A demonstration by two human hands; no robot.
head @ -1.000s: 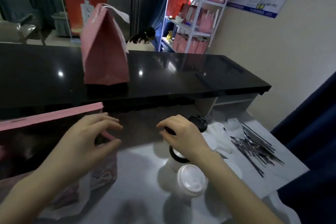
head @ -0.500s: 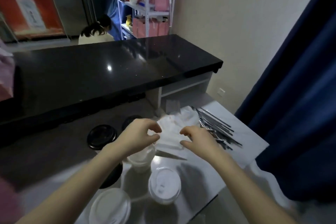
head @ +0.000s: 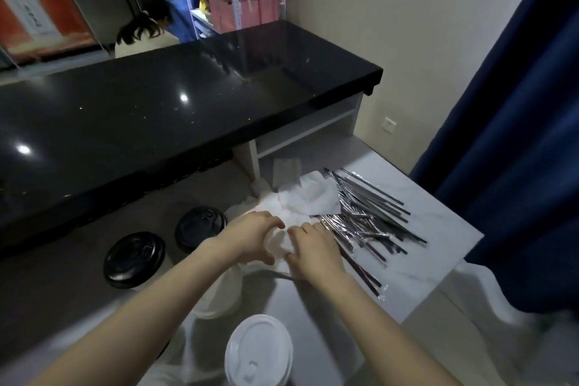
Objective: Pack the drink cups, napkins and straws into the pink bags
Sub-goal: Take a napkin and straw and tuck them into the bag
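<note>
My left hand (head: 253, 236) and my right hand (head: 313, 251) meet over a heap of white napkins (head: 310, 200) on the white worktop, and the fingers of both curl onto a napkin between them. Several wrapped straws (head: 369, 216) lie fanned out just right of the napkins. Two cups with black lids (head: 134, 258) (head: 199, 227) stand to the left. A white-lidded cup (head: 258, 351) stands near the front edge, and another white-lidded cup (head: 219, 298) sits partly under my left forearm. No pink bag on the worktop is in view.
A glossy black counter (head: 175, 103) runs along the back, above the worktop (head: 432, 260). A dark blue curtain (head: 517, 135) hangs at the right. Behind the counter a person sits by a shelf rack (head: 241, 0) holding pink bags.
My view has swung right, away from the pink bags. My right hand left the black-lidded cup, and both hands moved to the napkin heap and closed in on a napkin.
</note>
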